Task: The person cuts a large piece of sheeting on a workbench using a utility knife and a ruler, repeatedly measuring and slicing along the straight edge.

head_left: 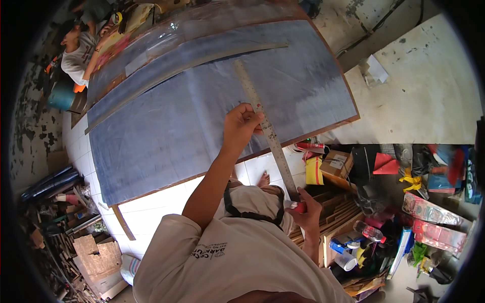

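Note:
A long worn metal ruler (273, 141) slants from over the table toward my body. My left hand (239, 127) pinches its middle between thumb and bent fingers. Closed round the ruler's near end is my right hand (308, 214), beyond the table's near edge. A small red and white thing (300, 207) shows in that same hand, too covered to name. Under the ruler's far part lies a blue-grey sheet (156, 146) with a cloudy surface, spread over the brown-edged table. Across the sheet's far side runs a long thin straight strip (187, 68).
Beyond the table's far left, another person (78, 53) works at something coloured. A pale board or tabletop (419, 91) adjoins on the right. Boxes, bags and a plastic bottle (370, 231) crowd the lower right. Wood scraps (96, 255) pile up at lower left, on a white-tiled floor (126, 222).

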The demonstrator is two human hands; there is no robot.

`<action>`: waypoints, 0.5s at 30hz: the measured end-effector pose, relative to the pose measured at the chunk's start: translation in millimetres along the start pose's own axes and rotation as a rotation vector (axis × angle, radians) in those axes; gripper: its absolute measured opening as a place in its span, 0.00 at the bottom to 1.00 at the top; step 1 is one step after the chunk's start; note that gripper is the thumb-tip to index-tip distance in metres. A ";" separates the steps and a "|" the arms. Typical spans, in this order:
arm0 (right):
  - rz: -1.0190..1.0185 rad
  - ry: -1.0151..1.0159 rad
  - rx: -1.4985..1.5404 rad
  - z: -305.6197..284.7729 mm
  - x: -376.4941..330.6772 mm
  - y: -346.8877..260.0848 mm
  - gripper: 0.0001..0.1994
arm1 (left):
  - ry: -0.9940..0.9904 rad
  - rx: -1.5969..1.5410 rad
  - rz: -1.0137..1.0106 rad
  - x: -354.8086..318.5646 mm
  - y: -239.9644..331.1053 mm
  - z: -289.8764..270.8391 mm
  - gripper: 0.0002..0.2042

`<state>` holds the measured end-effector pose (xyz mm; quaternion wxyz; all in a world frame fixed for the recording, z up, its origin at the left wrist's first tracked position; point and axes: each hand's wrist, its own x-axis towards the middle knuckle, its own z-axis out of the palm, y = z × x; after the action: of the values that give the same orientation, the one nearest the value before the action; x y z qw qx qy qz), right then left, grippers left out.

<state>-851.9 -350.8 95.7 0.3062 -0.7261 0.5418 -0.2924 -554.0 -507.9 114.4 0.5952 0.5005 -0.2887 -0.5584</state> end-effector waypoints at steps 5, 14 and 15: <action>-0.140 0.047 -0.172 -4.5 -7.2 22.2 0.30 | -0.103 -0.030 0.012 -6.6 -3.5 24.9 0.04; -0.236 0.161 -0.165 -11.3 -5.2 39.5 0.26 | -0.273 -0.120 0.104 -18.4 14.6 46.9 0.20; -0.245 0.170 -0.163 -12.3 -4.5 41.0 0.25 | -0.294 -0.115 0.099 -17.8 16.2 46.9 0.22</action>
<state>-887.2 -357.4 72.0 0.1614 -0.7816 0.4953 -0.3431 -594.0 -505.7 148.7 0.6009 0.3637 -0.3646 -0.6113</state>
